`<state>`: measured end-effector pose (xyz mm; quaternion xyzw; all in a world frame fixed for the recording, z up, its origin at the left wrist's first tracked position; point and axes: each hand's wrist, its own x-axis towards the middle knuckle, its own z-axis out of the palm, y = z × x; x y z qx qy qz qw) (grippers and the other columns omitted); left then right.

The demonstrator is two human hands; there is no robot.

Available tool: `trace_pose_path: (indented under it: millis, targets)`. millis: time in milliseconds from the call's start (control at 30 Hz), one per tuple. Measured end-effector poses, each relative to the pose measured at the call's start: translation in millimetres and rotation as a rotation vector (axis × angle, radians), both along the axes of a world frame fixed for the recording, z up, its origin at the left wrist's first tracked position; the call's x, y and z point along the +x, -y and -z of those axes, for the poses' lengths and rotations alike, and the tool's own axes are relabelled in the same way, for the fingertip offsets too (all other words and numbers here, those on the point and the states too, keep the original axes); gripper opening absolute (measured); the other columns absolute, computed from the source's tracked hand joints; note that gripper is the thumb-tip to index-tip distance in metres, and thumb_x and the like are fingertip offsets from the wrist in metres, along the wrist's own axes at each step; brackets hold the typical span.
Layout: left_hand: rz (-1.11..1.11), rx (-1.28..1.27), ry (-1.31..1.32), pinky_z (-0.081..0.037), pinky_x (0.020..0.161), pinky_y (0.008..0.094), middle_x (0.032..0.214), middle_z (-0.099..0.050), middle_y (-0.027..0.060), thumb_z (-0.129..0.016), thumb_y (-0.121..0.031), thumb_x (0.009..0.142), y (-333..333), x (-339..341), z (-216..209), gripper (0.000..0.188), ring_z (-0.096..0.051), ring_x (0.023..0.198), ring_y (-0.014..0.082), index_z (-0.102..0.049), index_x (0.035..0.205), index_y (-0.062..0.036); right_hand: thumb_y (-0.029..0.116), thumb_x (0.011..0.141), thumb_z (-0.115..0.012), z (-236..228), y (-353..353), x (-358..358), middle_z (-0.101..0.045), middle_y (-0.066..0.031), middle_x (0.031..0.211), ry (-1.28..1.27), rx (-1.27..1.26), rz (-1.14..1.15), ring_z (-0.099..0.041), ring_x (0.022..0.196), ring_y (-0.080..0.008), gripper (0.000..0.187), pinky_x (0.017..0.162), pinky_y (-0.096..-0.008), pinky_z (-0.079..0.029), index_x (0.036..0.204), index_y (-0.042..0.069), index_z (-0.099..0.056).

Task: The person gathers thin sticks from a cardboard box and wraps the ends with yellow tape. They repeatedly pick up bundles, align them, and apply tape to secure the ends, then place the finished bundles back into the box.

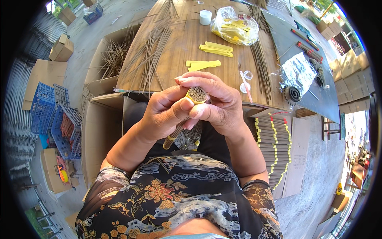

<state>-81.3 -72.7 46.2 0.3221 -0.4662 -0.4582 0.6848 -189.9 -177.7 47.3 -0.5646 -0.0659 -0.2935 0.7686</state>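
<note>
Both of my hands grip a bundle of thin brown sticks, held over my lap at the table's near edge. Its round end faces up, with many cut tips showing. A yellow paper strip wraps around this upper end, and another yellow band circles the lower part. My left hand closes on the bundle from the left, thumb against the paper. From the right, my right hand curls around it, its thumb on the band and fingers over the top. The fingers hide part of the bundle's sides.
On the wooden table lie loose sticks, yellow strips, a bag of strips, a white jar and a small white lid. Banded bundles are at right. Cartons and blue crates stand left.
</note>
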Motion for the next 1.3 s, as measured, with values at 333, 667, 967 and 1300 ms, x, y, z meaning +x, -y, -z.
trace_pose_path:
  millis: [333, 667, 967, 1300]
  targets:
    - [0.241, -0.029, -0.181, -0.041, 0.045, 0.0206, 0.084, -0.055, 0.0116, -0.047, -0.027, 0.091, -1.7, 7.2, -1.5, 0.037, -0.054, 0.054, 0.0128, -0.050, 0.106, 0.0066, 0.006, 0.075, -0.067, 2.5, 20.6, 5.5, -0.055, -0.0140, 0.106, 0.112, -0.417, 0.024, -0.059, 0.084, -0.0161, 0.035, 0.078, -0.0271, -0.047, 0.108, -0.002, -0.057]
    - [0.248, 0.011, -0.258, -0.037, 0.039, 0.0213, 0.070, -0.055, 0.0112, -0.043, -0.027, 0.093, 1.8, 13.8, 0.5, 0.037, -0.055, 0.050, 0.0154, -0.048, 0.109, 0.0056, 0.007, 0.082, -0.060, -6.8, 29.6, 7.1, -0.060, -0.0120, 0.102, 0.005, -0.337, -0.127, -0.057, 0.093, -0.0193, 0.029, 0.086, -0.0303, -0.041, 0.109, -0.002, -0.056]
    - [0.248, 0.003, -0.253, -0.036, 0.039, 0.0211, 0.069, -0.055, 0.0106, -0.042, -0.030, 0.093, 1.5, 17.9, 0.1, 0.040, -0.054, 0.049, 0.0156, -0.048, 0.111, 0.0053, 0.010, 0.079, -0.063, -17.4, 29.2, 9.4, -0.058, -0.0121, 0.104, -0.041, -0.395, -0.071, -0.057, 0.098, -0.0204, 0.043, 0.082, -0.0305, -0.046, 0.117, -0.004, -0.050]
    - [0.157, -0.051, -0.164, -0.039, 0.043, 0.0205, 0.106, -0.054, 0.0237, -0.038, -0.031, 0.094, 3.1, 31.3, -11.2, 0.043, -0.052, 0.052, 0.0130, -0.049, 0.110, 0.0077, 0.011, 0.081, -0.062, -6.3, 29.9, 16.7, -0.056, -0.0100, 0.109, -0.088, -0.284, -0.106, -0.051, 0.106, -0.0178, 0.057, 0.090, -0.0299, -0.041, 0.131, 0.001, -0.035]
